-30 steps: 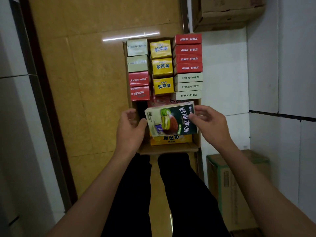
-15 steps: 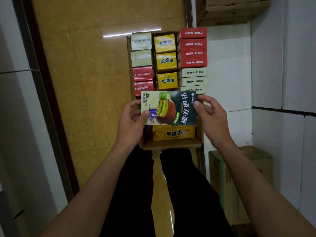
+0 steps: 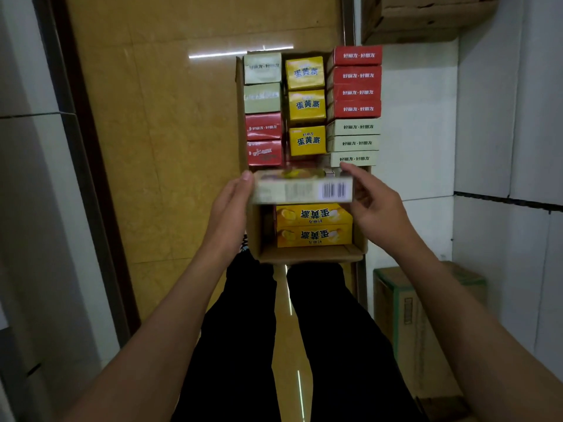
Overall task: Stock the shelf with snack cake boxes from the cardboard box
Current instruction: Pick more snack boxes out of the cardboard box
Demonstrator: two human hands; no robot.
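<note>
Both hands hold one snack cake box (image 3: 301, 188) over the open cardboard box (image 3: 310, 254): left hand (image 3: 230, 214) fingers flat against its left end, right hand (image 3: 376, 208) fingers curled round its right end. Barcode side faces up. Two yellow boxes (image 3: 313, 225) lie directly below the fingers.

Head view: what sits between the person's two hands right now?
In the head view, a snack cake box, barcode side up, sits between left hand and right hand, above the cardboard box.
</note>
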